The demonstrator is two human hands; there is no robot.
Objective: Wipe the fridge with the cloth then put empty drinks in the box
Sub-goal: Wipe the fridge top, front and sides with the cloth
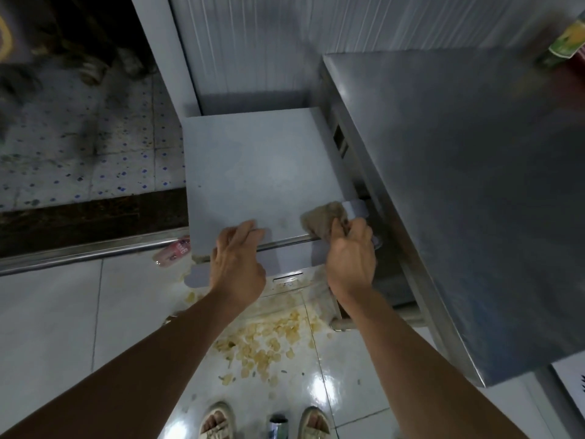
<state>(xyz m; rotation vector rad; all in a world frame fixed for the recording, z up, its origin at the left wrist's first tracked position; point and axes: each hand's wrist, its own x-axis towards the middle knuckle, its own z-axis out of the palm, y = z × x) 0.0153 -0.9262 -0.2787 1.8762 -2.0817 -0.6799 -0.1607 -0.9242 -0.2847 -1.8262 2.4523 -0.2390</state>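
Note:
The steel fridge (459,185) fills the right side, its grey door (259,172) swung open toward me. My left hand (237,264) grips the door's metal handle bar (285,243) near the lower edge. My right hand (351,258) is closed on a brown cloth (323,220), which presses against the door's right end by the hinge side. A plastic drink bottle (172,251) lies on the floor left of the door. A drink can (278,426) stands between my feet.
Spilled yellow chips (269,340) litter the glossy white floor tiles under the door. A steel rail (79,251) runs along the left floor edge, with a dirty speckled floor beyond. A green-labelled container (566,42) sits on the fridge top at far right.

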